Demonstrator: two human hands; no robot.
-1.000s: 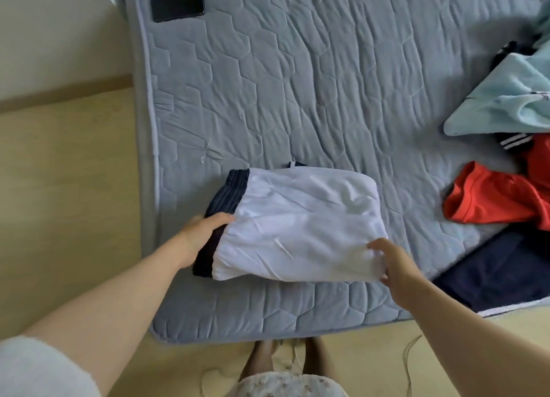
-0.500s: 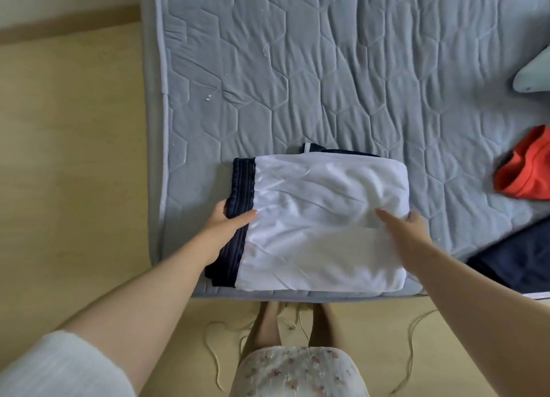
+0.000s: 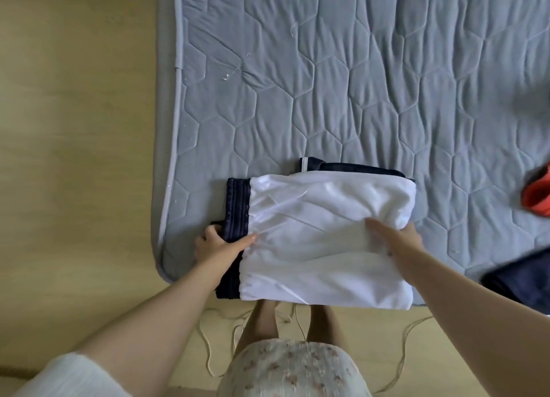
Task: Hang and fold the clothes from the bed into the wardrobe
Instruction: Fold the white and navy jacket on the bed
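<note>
Folded garment (image 3: 321, 247) on the bed's near corner

White cloth with a navy ribbed band at its left side, lying flat on the grey quilted bed (image 3: 327, 84). The left hand (image 3: 218, 247) grips the navy band, thumb on top. The right hand (image 3: 398, 238) rests straight-fingered on the white.

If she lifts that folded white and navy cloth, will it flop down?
Probably floppy: the folded white and navy garment wrinkles softly where the left hand grips it. Perhaps slippery too, since the white fabric looks shiny.
</note>
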